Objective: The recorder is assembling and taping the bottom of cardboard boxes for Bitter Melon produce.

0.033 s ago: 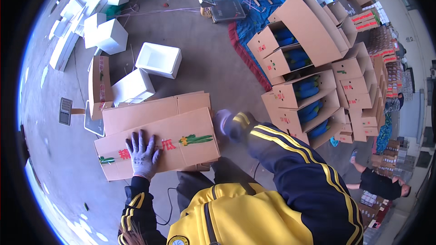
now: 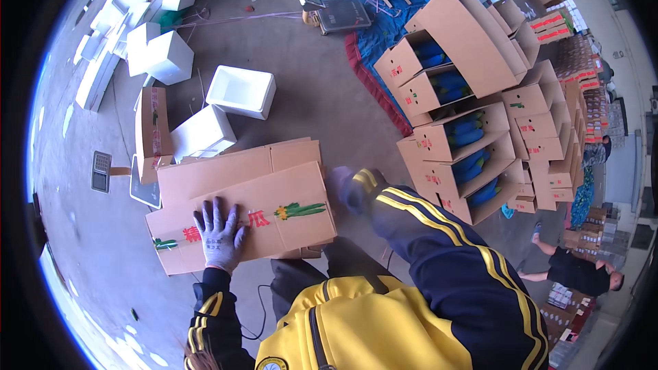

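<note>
My left hand (image 2: 221, 236), in a grey glove, lies flat with its fingers spread on a folded-flat cardboard carton (image 2: 298, 233). The carton carries red print and pictures of green vegetables with a yellow flower. Under it, toward the far side, shows another flat carton (image 2: 226, 172), turned at a slight angle. Just off the right end of these cartons is my right hand (image 2: 340, 183), also gloved. Motion smears its fingers, and I cannot make out whether it touches the cardboard or holds anything.
Open cartons of blue-wrapped vegetables (image 2: 469, 166) are stacked at the right. Beyond the flat cartons are a white foam box (image 2: 241, 92), an upright carton (image 2: 152, 130) and a scale (image 2: 101, 171). Another scale (image 2: 343, 15) stands by a blue sheet (image 2: 384, 62). A person (image 2: 579, 270) is far right.
</note>
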{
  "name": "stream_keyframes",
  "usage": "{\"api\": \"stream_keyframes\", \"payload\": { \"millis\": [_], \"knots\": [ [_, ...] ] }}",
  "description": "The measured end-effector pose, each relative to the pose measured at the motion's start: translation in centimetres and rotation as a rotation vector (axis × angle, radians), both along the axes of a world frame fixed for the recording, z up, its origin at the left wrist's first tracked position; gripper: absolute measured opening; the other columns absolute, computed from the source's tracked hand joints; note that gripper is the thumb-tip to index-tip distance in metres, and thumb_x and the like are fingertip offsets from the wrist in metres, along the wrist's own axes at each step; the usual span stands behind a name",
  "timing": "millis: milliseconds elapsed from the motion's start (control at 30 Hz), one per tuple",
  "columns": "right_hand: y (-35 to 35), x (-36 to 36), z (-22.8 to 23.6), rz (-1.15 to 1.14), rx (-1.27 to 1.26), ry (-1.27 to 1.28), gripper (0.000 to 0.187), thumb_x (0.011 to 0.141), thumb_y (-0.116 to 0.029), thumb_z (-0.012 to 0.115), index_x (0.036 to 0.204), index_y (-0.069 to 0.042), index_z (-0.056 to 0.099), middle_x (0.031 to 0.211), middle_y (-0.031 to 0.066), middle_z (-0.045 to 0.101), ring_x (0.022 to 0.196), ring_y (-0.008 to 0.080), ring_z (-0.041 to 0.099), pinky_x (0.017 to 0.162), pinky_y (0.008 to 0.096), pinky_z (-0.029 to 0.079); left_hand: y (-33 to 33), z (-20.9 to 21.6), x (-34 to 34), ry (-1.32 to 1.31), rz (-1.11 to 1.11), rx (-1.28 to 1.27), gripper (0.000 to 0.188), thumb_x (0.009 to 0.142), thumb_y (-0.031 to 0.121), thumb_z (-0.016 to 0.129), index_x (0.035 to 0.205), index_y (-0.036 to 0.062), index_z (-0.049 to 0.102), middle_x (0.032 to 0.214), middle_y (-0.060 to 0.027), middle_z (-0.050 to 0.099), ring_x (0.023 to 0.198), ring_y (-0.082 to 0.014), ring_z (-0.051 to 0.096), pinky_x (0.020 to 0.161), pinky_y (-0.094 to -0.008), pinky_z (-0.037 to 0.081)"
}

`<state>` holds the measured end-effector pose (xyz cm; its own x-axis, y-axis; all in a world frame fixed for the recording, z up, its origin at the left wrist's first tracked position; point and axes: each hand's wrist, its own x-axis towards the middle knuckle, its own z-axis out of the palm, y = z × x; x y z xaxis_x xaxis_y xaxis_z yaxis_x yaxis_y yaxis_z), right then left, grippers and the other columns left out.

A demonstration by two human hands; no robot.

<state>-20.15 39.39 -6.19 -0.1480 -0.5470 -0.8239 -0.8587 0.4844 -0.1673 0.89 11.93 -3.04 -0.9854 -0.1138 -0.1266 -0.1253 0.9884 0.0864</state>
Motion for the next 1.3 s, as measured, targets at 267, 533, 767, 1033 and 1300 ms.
{"api": "stream_keyframes", "payload": {
  "millis": [267, 533, 767, 1033, 1300],
  "knots": [
    [8.4, 2.8, -3.6, -0.948, -0.22, -0.052, 0.045, 0.081, -0.04, 0.066, 0.115, -0.01, 0.067, 0.109, 0.0137, 0.07, 0.103, 0.0261, 0.067, 0.087, 0.036, 0.05, -4.5, 2.4, 1.0, 0.302, 0.128, 0.133, 0.068, 0.08, 0.033, 0.075, 0.14, 0.0133, 0.05, 0.153, -0.0157, 0.037, 0.144, -0.0452, 0.022, 0.117, -0.0622, 0.012],
    [4.4, 2.3, -2.2, -1.561, -0.544, -0.004, 0.044, 0.086, -0.018, 0.072, 0.124, 0.002, 0.063, 0.118, 0.0104, 0.068, 0.106, 0.0132, 0.062, 0.095, 0.0299, 0.047, -20.0, -1.5, 7.4, -0.085, 0.963, 0.615, 0.069, 0.089, 0.061, 0.057, 0.121, -0.0001, 0.059, 0.118, -0.031, 0.061, 0.118, -0.0453, 0.055, 0.097, -0.0431, 0.044],
    [-6.7, -10.5, 11.5, -1.535, -1.769, -0.299, 0.091, 0.081, 0.013, 0.065, 0.155, -0.004, 0.016, 0.129, 0.0098, 0.05, 0.111, 0.0174, 0.056, 0.091, 0.0295, 0.051, -30.9, 6.7, -4.8, 1.145, 0.697, 0.875, 0.054, 0.102, 0.029, 0.051, 0.143, -0.0035, 0.041, 0.146, -0.0149, 0.047, 0.133, -0.0207, 0.046, 0.112, -0.032, 0.033],
    [-1.4, 0.4, -3.1, -1.971, -1.209, -0.515, 0.084, 0.079, -0.002, 0.072, 0.151, -0.004, 0.028, 0.128, 0.0065, 0.055, 0.113, 0.0133, 0.056, 0.095, 0.0285, 0.048, -36.7, -18.2, 14.9, -0.031, 0.633, 0.688, 0.056, 0.099, 0.029, 0.056, 0.141, -0.0041, 0.042, 0.138, -0.0227, 0.053, 0.127, -0.0288, 0.052, 0.106, -0.0334, 0.039],
    [-0.5, 8.4, -16.2, -2.351, -1.307, -0.657, 0.032, 0.088, -0.023, 0.065, 0.115, -0.007, 0.06, 0.099, 0.0043, 0.064, 0.096, 0.0161, 0.061, 0.089, 0.0326, 0.05, -37.2, -28.3, 18.3, 0.087, 0.815, 0.815, 0.085, 0.093, 0.056, 0.056, 0.148, -0.0044, 0.032, 0.145, -0.0279, 0.044, 0.128, -0.0385, 0.047, 0.107, -0.0407, 0.037]
  ]
}}
